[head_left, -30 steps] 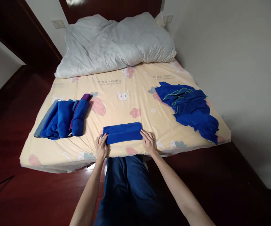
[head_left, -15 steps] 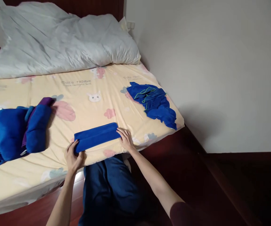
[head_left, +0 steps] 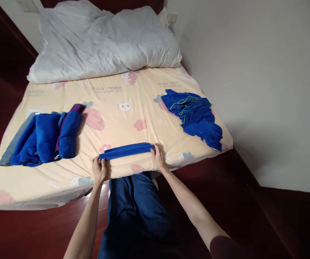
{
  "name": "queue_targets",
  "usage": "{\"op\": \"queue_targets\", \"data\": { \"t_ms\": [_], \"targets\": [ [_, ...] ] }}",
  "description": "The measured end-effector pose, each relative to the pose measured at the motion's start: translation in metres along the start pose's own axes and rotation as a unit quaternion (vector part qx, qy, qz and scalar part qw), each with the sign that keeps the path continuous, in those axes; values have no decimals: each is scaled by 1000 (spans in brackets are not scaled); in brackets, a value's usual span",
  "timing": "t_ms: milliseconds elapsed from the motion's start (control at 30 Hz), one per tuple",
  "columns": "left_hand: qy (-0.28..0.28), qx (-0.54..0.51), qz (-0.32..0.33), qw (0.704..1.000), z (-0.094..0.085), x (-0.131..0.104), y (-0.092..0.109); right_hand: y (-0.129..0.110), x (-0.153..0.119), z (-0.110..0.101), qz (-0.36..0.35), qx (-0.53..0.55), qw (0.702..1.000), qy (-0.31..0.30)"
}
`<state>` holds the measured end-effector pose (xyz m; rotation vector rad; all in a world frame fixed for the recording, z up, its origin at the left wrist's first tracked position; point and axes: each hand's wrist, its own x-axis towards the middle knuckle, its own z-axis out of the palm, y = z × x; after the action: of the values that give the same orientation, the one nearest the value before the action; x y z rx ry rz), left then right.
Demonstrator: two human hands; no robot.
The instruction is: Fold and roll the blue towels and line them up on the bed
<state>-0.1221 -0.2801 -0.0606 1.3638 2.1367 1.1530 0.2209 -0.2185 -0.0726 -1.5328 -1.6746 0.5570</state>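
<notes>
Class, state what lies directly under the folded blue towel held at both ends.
Under the folded blue towel lies the yellow printed bedsheet; the print beneath it is covered. The left hand and right hand grip its ends.

Only readable txt is printed on the bed sheet. "Cute rabbit" in dark letters, approx., sits just above-left of the white rabbit face print; a smaller line under it is too blurred to read. Same kind of wording repeats further right of the rabbit face, by the loose blue cloth pile, but too faint to make out. No other labels, nos. or signs legible.
</notes>
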Motion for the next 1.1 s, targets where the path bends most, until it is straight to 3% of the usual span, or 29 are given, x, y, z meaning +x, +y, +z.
{"op": "queue_targets", "data": {
  "t_ms": [267, 567, 733, 933, 1100],
  "targets": [
    [52, 11, 14, 998, 7, 0, 3, 1, 8, 0, 17, -16, 1000, -1],
    [103, 56, 10, 993, 9, -8, 14, 1, 4, 2, -12, -37, 999, 23],
    [94, 65, 17, 993, 10, -9, 11, 5, 4, 6, -21, -40, 998, 33],
    [99, 78, 28, 992, 11, -10, 4, 1, 2, 3, 18, -54, 998, 25],
    [57, 92, 19, 994, 5, -8, 12, -9, 4, -2, 38, -29, 999, 3]
  ]
}}
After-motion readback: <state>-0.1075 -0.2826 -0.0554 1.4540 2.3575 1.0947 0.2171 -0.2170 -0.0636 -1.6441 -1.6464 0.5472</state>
